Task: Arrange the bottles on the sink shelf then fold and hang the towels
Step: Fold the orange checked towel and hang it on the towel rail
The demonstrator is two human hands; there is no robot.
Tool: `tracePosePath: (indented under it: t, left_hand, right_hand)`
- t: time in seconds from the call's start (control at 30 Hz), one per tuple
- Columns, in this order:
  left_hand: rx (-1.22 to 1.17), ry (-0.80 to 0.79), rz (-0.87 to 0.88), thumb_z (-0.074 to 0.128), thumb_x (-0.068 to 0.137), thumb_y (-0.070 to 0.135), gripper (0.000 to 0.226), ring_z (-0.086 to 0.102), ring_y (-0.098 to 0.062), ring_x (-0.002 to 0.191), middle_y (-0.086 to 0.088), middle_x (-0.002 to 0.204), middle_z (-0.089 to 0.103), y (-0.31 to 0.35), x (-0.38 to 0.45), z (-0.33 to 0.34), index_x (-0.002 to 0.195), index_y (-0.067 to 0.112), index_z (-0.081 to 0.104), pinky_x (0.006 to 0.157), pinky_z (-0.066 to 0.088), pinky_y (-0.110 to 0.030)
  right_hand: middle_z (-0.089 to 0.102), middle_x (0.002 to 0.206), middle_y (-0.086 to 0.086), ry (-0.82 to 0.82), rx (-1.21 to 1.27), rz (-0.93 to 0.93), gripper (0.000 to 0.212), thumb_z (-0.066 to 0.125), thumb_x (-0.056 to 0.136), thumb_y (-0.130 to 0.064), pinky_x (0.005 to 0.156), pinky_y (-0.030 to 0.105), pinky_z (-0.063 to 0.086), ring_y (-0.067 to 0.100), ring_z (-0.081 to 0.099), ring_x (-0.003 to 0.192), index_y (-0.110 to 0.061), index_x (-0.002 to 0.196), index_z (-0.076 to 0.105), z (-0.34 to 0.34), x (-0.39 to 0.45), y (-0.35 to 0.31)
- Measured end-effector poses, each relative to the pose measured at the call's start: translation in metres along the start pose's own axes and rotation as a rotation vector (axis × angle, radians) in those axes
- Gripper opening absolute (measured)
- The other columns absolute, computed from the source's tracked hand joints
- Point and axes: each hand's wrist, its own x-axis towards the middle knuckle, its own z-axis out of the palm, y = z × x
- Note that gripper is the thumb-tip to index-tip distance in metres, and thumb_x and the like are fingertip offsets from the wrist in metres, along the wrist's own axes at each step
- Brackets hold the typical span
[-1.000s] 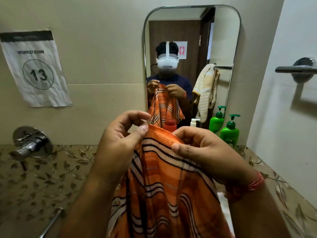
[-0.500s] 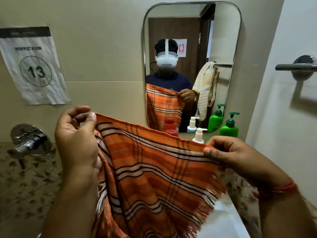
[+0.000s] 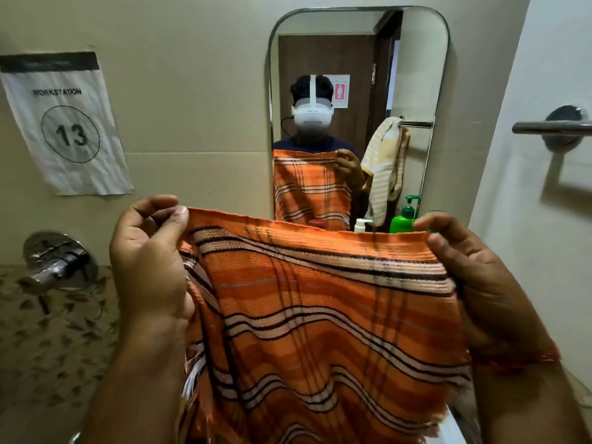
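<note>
An orange towel (image 3: 320, 309) with black and white stripes is stretched out flat in front of me. My left hand (image 3: 150, 264) pinches its top left corner between thumb and fingers. My right hand (image 3: 477, 277) grips the top right corner. The towel hangs down and hides the sink shelf and most of the bottles. Above its top edge I see only the reflected tops of a green pump bottle (image 3: 404, 216), a white pump bottle (image 3: 361, 224) and a red cap (image 3: 317, 223) in the mirror.
A mirror (image 3: 358, 91) hangs on the wall ahead and reflects a cream striped towel (image 3: 384, 168) on a bar. A steel towel bar (image 3: 551, 127) sticks out of the right wall. A tap (image 3: 54, 267) is at the left, under a paper sign (image 3: 64, 123).
My hands have moved apart, left one to the left and right one to the right. The towel went from bunched to spread wide and taut along its top edge.
</note>
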Motion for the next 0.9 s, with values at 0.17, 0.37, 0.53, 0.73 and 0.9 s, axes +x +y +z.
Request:
tracePosePath:
  t: [0.17,0.37,0.53,0.73,0.9]
  left_hand:
    - [-0.084,-0.366,0.07,0.056,0.094,0.01,0.017,0.059,-0.01,0.08,0.01,0.088,0.061,0.03,0.001,-0.01,0.097,0.025,0.063,0.071,0.052,-0.025]
    - [-0.138,-0.679,-0.049,0.062,0.089,0.008,0.014,0.059,-0.005,0.058,0.006,0.077,0.063,0.03,-0.027,0.016,0.101,0.015,0.061,0.051,0.049,-0.017]
    - [-0.042,-0.843,-0.043,0.068,0.086,0.018,0.014,0.059,-0.008,0.074,0.004,0.082,0.06,0.023,-0.031,0.016,0.096,0.027,0.07,0.059,0.048,-0.018]
    - [0.026,-0.876,0.016,0.055,0.091,0.033,0.024,0.057,-0.006,0.073,0.007,0.079,0.063,0.025,-0.035,0.022,0.107,0.015,0.063,0.063,0.047,-0.018]
    - [0.059,-0.891,0.08,0.051,0.092,0.052,0.042,0.057,-0.007,0.078,0.009,0.08,0.06,0.033,-0.038,0.024,0.109,0.015,0.063,0.07,0.048,-0.023]
  right_hand:
    - [0.064,0.084,-0.008,-0.069,-0.179,-0.21,0.037,0.081,0.067,-0.056,0.063,0.027,0.049,0.02,0.058,0.069,-0.033,0.092,0.067,0.0,-0.007,-0.016]
    - [0.062,0.082,-0.001,-0.137,-0.121,-0.213,0.022,0.075,0.077,-0.037,0.062,0.024,0.052,0.015,0.06,0.068,-0.022,0.091,0.067,0.032,0.008,0.001]
    - [0.063,0.076,0.002,-0.097,-0.193,-0.121,0.008,0.066,0.078,-0.027,0.056,0.022,0.055,0.012,0.06,0.061,-0.02,0.082,0.069,0.046,0.016,0.013]
    - [0.064,0.091,0.014,-0.23,-0.348,-0.129,0.026,0.068,0.086,-0.036,0.08,0.053,0.055,0.033,0.062,0.085,-0.012,0.093,0.068,0.054,0.014,0.018]
    - [0.07,0.092,0.005,-0.343,-0.597,-0.108,0.015,0.063,0.089,-0.027,0.082,0.043,0.059,0.021,0.068,0.09,-0.014,0.092,0.071,0.07,0.005,0.005]
